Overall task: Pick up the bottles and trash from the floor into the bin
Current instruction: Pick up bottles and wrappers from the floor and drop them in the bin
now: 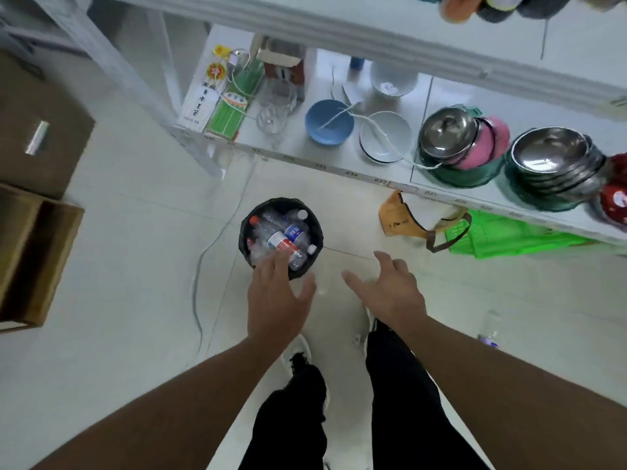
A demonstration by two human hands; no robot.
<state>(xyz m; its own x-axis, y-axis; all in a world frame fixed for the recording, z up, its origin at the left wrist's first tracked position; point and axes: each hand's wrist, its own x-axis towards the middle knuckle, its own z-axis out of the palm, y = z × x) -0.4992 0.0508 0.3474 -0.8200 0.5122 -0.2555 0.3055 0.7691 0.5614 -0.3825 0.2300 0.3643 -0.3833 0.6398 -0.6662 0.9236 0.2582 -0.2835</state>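
Note:
A small black bin (pixel 247 236) stands on the pale tiled floor, filled with several clear plastic bottles (pixel 284 239). My left hand (pixel 276 300) hovers over the bin's near rim with fingers spread, holding nothing. My right hand (pixel 386 290) is held out to the right of the bin, fingers spread and empty. One clear bottle (pixel 490 329) lies on the floor at the right, beyond my right forearm.
A white shelf unit (pixel 339 171) carries bowls, glasses and steel pots just behind the bin. An orange bag (pixel 400 217) and a green crate (pixel 502 235) sit under it. Cardboard boxes (pixel 30 256) stand at the left. A white cable (pixel 200 266) runs across the floor.

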